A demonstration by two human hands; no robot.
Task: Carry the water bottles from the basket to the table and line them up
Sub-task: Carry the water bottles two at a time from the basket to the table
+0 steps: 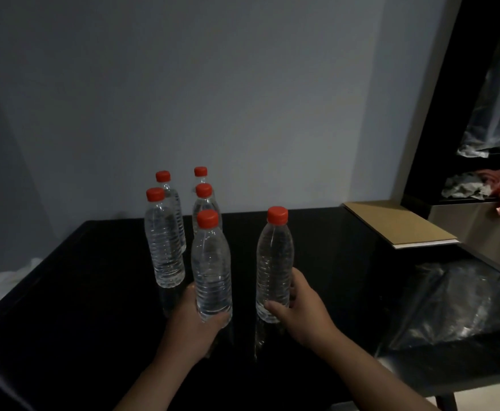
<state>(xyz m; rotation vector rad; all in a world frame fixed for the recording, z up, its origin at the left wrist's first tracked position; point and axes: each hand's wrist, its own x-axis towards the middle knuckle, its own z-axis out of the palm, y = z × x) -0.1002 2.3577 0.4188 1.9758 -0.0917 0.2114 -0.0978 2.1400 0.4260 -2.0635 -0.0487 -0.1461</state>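
Observation:
Several clear water bottles with red caps stand on a glossy black table (79,292). My left hand (192,324) grips the lower part of one upright bottle (211,262) near the table's front. My right hand (300,312) grips the base of another upright bottle (275,262) a little to the right. Behind them, two bottles form a left column, the nearer one (162,238) in front. Two more stand in a column behind the left-hand bottle, the nearer of these (204,203) partly hidden. No basket is in view.
A flat brown board (399,223) lies at the table's back right corner. A dark plastic-wrapped bundle (456,307) sits at the right side. A grey wall stands close behind. An open wardrobe with clothes (485,185) is at the far right.

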